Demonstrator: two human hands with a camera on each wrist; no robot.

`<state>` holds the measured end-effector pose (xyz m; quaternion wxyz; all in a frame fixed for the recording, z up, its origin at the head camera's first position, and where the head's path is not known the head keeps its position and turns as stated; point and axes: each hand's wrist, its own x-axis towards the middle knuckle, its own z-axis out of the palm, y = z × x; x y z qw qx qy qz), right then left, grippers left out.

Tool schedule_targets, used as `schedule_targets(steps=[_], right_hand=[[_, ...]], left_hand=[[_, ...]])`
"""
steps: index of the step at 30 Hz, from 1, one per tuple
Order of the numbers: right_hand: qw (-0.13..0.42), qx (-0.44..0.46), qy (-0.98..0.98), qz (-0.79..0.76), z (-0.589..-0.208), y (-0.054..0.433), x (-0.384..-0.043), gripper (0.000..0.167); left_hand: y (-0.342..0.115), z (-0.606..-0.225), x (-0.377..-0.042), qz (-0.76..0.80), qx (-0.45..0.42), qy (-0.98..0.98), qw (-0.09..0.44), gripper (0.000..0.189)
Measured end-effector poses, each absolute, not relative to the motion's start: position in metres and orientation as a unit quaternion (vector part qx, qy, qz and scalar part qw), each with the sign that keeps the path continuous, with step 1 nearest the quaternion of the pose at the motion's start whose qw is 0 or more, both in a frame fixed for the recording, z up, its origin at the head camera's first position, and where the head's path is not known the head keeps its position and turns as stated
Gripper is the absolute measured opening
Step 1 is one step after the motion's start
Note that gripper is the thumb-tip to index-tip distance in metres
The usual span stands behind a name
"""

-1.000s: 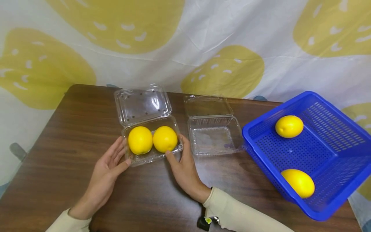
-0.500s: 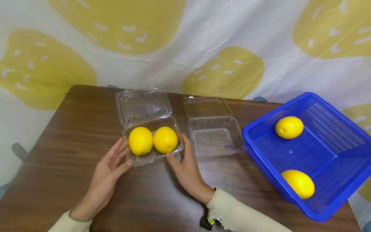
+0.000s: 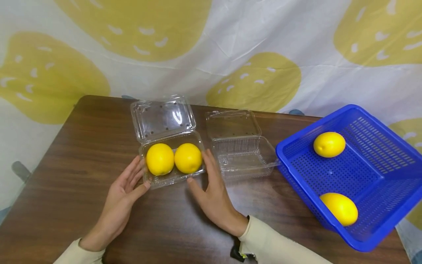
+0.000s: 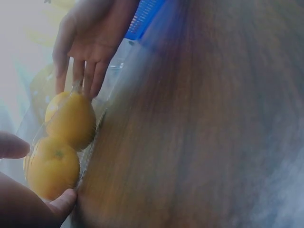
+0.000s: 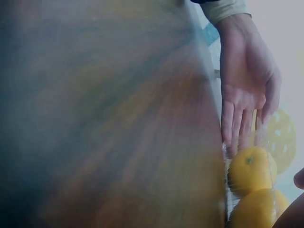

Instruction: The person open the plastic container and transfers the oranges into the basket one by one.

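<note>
A clear plastic clamshell box (image 3: 155, 124) lies with its lid folded back on the table. Two round yellow fruits (image 3: 159, 160), orange-like in the wrist views, sit side by side in its base. My left hand (image 3: 115, 200) touches the box's left side with straight fingers, its thumb at the front left corner. At the right side my right hand (image 3: 215, 198) has straight fingers along the wall; its thumb tip is just off the front edge. Beside it stands a second clear clamshell (image 3: 232, 126), lid back, nothing inside, its base slightly tilted.
A blue plastic basket (image 3: 356, 161) at the right holds two oval yellow fruits (image 3: 329, 144), lemon-like in shape. Its left rim meets the second clamshell's right edge. The brown wooden table (image 3: 85, 146) backs onto a patterned cloth (image 3: 155, 80).
My right thumb has come off the first box's front edge, and that hand has shifted slightly right. The second clamshell has tilted and moved a little left. My left hand stays put.
</note>
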<state>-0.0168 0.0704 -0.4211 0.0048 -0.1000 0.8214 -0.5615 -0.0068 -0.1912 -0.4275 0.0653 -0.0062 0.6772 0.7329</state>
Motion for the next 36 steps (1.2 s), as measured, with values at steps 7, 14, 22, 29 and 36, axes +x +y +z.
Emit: schedule_targets(steps=[7, 14, 22, 29, 36], right_hand=[[-0.014, -0.154, 0.828, -0.539, -0.418, 0.070, -0.007, 0.083], [-0.024, -0.187, 0.846, -0.498, -0.415, 0.068, 0.006, 0.082], [-0.056, -0.239, 0.860, -0.447, -0.408, 0.066, 0.021, 0.081], [-0.113, -0.322, 0.855, -0.391, -0.407, 0.067, 0.014, 0.073], [-0.137, -0.371, 0.852, -0.342, -0.397, 0.068, -0.009, 0.061]], left_hand=[[-0.191, -0.427, -0.007, 0.733, -0.007, 0.677, 0.064, 0.081], [-0.190, -0.427, -0.007, 0.734, -0.006, 0.677, 0.061, 0.081], [-0.191, -0.426, -0.006, 0.729, -0.011, 0.682, 0.065, 0.081], [-0.191, -0.424, -0.006, 0.725, -0.015, 0.685, 0.066, 0.081], [-0.192, -0.424, -0.006, 0.724, -0.013, 0.686, 0.067, 0.081]])
